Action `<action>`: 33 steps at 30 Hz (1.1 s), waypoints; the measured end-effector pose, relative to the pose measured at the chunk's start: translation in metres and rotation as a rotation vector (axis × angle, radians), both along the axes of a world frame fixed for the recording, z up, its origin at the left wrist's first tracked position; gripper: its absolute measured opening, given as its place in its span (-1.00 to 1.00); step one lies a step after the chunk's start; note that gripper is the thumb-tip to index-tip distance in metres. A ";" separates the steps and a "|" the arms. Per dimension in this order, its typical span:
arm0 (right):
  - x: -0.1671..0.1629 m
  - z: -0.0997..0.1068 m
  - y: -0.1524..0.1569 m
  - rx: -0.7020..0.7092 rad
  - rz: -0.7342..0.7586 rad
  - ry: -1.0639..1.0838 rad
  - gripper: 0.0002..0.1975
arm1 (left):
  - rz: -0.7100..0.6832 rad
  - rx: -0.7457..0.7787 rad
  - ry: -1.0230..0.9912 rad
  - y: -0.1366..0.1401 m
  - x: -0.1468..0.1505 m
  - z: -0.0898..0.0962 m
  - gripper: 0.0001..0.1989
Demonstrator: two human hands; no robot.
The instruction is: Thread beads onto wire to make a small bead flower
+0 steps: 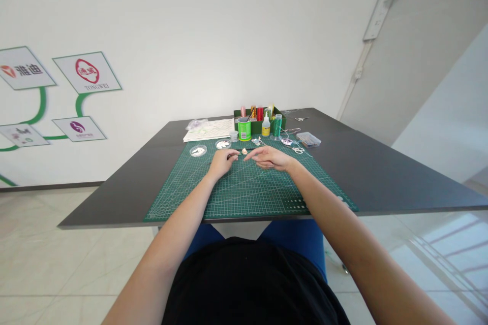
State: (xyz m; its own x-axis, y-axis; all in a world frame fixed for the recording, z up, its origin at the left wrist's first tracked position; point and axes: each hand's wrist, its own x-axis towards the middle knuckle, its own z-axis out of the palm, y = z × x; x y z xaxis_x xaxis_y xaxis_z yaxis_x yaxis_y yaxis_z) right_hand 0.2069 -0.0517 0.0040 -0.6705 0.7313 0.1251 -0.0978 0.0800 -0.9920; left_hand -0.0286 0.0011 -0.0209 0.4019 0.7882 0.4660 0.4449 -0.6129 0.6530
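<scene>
My left hand (224,162) is over the middle of the green cutting mat (244,193), its thumb and fingertips pinched together. Whatever is between those fingertips is too small to name. A small pale peach piece (244,151), petal-like in shape, shows just beyond and between my two hands. From the right comes my right hand (272,158), its index finger reaching toward the left fingertips and the other fingers curled under. Anything in its grip is hidden or too fine to see. Two shallow round dishes (198,151) with white contents are beyond my left hand.
Behind the hands stand a bright green can (244,129), a yellow-labelled glue bottle (266,126) and a green thread spool (277,126). A dark green box (282,117) holds coloured spools. Scissors (298,150) and a clear plastic case (308,139) lie right; white sheets (208,131) lie left.
</scene>
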 end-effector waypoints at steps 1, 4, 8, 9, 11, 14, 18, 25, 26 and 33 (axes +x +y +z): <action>0.000 0.000 0.000 -0.001 -0.013 0.020 -0.64 | -0.014 0.004 0.018 -0.001 0.000 0.000 -0.81; 0.001 0.000 0.000 -0.003 -0.039 0.074 -0.62 | -0.065 0.011 0.054 -0.004 0.001 0.002 -0.80; 0.001 0.001 0.000 -0.016 -0.063 0.101 -0.60 | -0.108 0.003 0.078 -0.007 0.002 0.003 -0.80; 0.001 0.002 0.000 -0.017 -0.071 0.103 -0.59 | -0.123 -0.004 0.084 -0.008 0.003 0.003 -0.80; 0.000 0.003 -0.001 -0.016 -0.090 0.108 -0.57 | -0.157 -0.012 0.096 -0.009 0.004 0.004 -0.80; 0.001 0.004 -0.001 -0.015 -0.114 0.117 -0.55 | -0.207 -0.009 0.105 -0.011 0.004 0.005 -0.80; 0.002 0.003 0.000 -0.010 -0.137 0.134 -0.54 | -0.242 -0.041 0.096 -0.012 0.005 0.006 -0.79; 0.001 0.002 0.003 0.023 -0.200 0.148 -0.56 | -0.288 -0.122 0.055 -0.014 0.005 0.005 -0.76; 0.000 0.002 0.003 0.029 -0.214 0.148 -0.55 | -0.290 -0.126 0.052 -0.014 0.005 0.005 -0.75; -0.002 0.003 0.003 0.051 -0.269 0.149 -0.55 | -0.300 -0.103 0.043 -0.015 0.005 0.007 -0.78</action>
